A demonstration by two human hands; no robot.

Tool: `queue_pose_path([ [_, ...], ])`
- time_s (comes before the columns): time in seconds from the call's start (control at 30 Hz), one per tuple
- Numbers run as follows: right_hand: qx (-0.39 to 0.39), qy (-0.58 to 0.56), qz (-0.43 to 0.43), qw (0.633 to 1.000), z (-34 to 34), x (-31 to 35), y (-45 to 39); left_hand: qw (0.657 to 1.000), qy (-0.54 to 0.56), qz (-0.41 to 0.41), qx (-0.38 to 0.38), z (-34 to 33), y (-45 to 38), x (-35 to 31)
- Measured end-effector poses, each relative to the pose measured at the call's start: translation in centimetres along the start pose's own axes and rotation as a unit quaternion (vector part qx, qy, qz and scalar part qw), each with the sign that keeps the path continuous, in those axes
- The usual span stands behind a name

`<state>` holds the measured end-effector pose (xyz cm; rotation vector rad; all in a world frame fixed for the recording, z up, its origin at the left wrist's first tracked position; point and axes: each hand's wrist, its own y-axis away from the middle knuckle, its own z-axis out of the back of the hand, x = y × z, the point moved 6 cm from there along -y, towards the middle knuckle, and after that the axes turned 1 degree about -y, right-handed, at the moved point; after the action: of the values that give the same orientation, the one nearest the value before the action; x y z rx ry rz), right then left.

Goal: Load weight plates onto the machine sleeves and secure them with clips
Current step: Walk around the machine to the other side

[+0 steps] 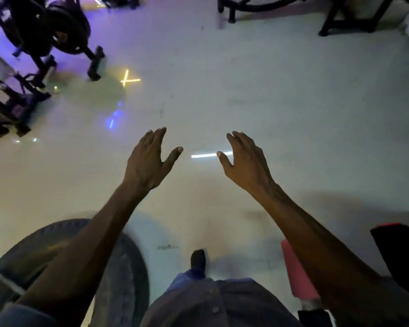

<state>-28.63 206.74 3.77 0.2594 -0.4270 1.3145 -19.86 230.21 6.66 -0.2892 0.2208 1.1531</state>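
Note:
My left hand (149,159) and my right hand (244,159) are stretched out in front of me over the pale gym floor, palms facing each other, fingers apart, nothing in either. Black weight plates (64,31) hang on a dark rack at the far left, well beyond my reach. No clip is visible. A large black tyre (123,267) lies on the floor under my left forearm.
A dark machine frame (10,107) stands at the left edge. More black equipment legs (232,13) stand at the top right. A pink padded roller (298,274) and a black pad (401,251) sit beside my right arm. My shoe (197,258) is below.

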Motion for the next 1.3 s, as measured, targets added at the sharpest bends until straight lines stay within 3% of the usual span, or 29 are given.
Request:
queue_pose_path([
  [0.23,-0.071,-0.01,-0.112,0.991,3.0,-5.5,-15.4,0.989,-0.002,-0.14,0.045,-2.1,-22.3,-5.1],
  [0.53,-0.151,0.008,-0.227,0.962,9.3,-20.3,-33.9,0.955,-0.008,-0.289,0.061,-8.4,-49.0,-18.9],
  [0.73,-0.196,0.03,-0.291,0.936,17.0,-30.4,-44.3,0.928,0.022,-0.366,0.072,-11.8,-64.2,-31.8],
  [1.03,-0.277,0.062,-0.394,0.874,28.1,-47.8,-53.5,0.866,0.063,-0.486,0.098,-20.2,-80.7,-53.3],
  [1.3,-0.346,0.096,-0.489,0.795,38.4,-62.9,-57.5,0.781,0.103,-0.6,0.136,-26.5,-90.3,-76.2],
])
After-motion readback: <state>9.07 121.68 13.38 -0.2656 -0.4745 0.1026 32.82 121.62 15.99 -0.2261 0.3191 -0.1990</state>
